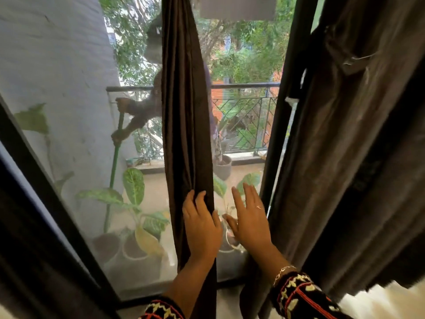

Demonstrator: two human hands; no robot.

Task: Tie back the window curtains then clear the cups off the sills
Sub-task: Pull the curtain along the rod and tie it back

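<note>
A narrow dark brown curtain strip (184, 116) hangs down the middle of the window in front of the mesh screen. My left hand (201, 223) grips this strip low down, its fingers curled into the folds. Just to its right, my right hand (249, 217) is held flat with straight fingers, apart from the strip and holding nothing. A wide bunched brown curtain (345, 146) hangs along the right side of the window. No cup is in view.
A black window frame (46, 199) slants along the left and bottom. Beyond the screen, potted plants (138, 229) stand on a balcony with a metal railing (243, 116), where a person holds a green pole (113, 171). White fabric (386, 302) lies at the bottom right.
</note>
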